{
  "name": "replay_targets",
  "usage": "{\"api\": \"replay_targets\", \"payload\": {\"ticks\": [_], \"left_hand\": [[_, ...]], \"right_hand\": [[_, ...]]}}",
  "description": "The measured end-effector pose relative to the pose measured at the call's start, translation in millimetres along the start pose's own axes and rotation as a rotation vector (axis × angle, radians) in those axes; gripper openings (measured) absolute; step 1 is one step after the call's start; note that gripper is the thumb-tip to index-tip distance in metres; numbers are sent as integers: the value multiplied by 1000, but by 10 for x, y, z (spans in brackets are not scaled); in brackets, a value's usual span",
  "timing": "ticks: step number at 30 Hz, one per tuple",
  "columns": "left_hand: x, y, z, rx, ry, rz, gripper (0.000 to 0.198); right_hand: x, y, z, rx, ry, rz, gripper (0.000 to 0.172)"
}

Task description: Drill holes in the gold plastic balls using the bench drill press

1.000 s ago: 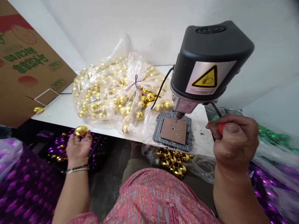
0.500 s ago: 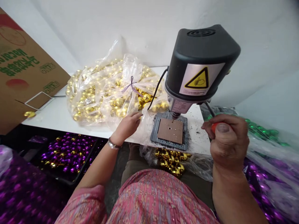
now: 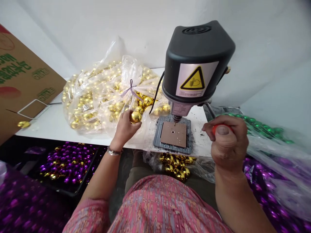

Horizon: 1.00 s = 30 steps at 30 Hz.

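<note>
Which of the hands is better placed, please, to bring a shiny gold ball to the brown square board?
Probably the left hand: it holds a shiny gold ball near the brown square board, while the right hand grips the grey metal lever's red knob.

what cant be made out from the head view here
Gold ball: in the head view, the left hand hides its left side.
Red knob: in the head view, the right hand covers most of it.
Small print under the warning triangle: too small to read in the head view.
Cardboard box: the head view's left edge cuts it off, with part of its printing.
</note>
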<state>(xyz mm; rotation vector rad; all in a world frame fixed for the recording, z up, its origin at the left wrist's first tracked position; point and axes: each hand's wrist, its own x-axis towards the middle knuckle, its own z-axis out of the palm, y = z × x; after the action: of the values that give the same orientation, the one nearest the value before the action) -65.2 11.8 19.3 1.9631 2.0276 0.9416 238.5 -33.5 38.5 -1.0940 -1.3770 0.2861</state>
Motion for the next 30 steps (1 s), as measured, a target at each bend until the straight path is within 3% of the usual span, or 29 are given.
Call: {"api": "replay_targets", "payload": {"ticks": [2, 4, 7, 10, 14, 17, 23, 30], "left_hand": [[-154, 81, -41, -370, -42, -17, 55], [-309, 192, -8, -670, -206, -15, 56], [-471, 344, 172, -827, -424, -21, 53], [-521, 418, 433, -881, -538, -130, 49], [-476, 434, 690, -953, -528, -296, 56], [-401, 481, 723, -927, -506, -340, 65], [-242, 643, 682, -825, -550, -295, 54], [-202, 610, 841, -727, -525, -277, 46]], "right_hand": [[5, 1, 8, 88, 28, -6, 29], [8, 7, 15, 139, 35, -15, 26], [14, 13, 16, 157, 1, -36, 24], [27, -19, -1, 153, -24, -54, 21], [87, -161, -24, 43, -4, -103, 21], [212, -318, -20, -48, 41, -122, 22], [683, -576, 22, -192, 113, -89, 37], [1198, -621, 107, -255, 97, -42, 33]]}}
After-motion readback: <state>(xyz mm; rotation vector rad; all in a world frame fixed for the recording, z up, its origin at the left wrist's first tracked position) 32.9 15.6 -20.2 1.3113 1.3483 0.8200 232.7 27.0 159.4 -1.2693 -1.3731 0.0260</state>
